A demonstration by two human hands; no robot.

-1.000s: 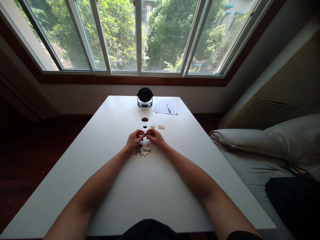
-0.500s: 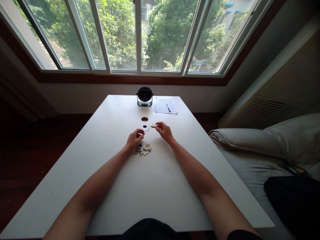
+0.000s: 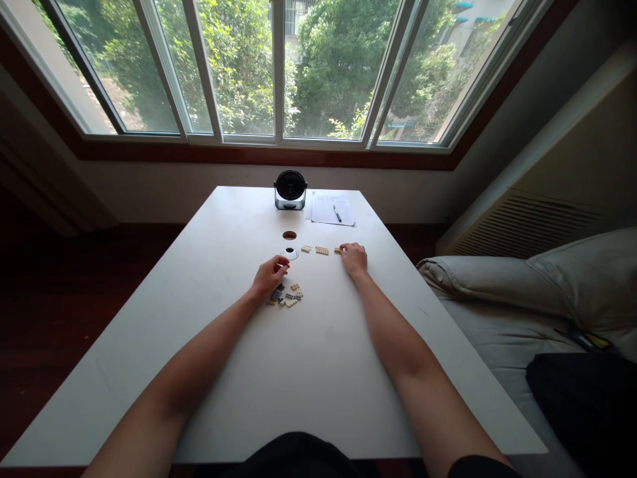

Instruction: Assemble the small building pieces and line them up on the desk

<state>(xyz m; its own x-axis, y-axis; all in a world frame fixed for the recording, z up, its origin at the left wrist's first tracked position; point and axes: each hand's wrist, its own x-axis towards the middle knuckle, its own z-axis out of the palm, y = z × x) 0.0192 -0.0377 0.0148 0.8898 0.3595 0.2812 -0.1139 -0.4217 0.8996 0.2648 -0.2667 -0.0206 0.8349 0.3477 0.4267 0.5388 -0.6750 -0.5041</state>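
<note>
Three tan toy building bricks lie in a row across the white table (image 3: 308, 372): a left one (image 3: 306, 249), a middle one (image 3: 322, 251) and a right one (image 3: 338, 250). My right hand (image 3: 354, 257) has its fingertips closed on the right brick, at the table surface. My left hand (image 3: 270, 275) is held in a pinch just above a loose pile of small bricks (image 3: 291, 297), which are black, grey, tan and white. Whatever lies between its fingers is too small to make out.
A round white-rimmed fitting (image 3: 289, 253) and a brown hole (image 3: 289, 235) are in the tabletop. Behind them stands a small black fan (image 3: 290, 188). Papers (image 3: 326, 211) with a pen (image 3: 337, 213) lie beside it. A sofa (image 3: 478, 318) borders the right side.
My right hand has moved right, from the left brick to the right one. The left brick now rests on the table, and the middle one shows. My left hand has hardly moved.
</note>
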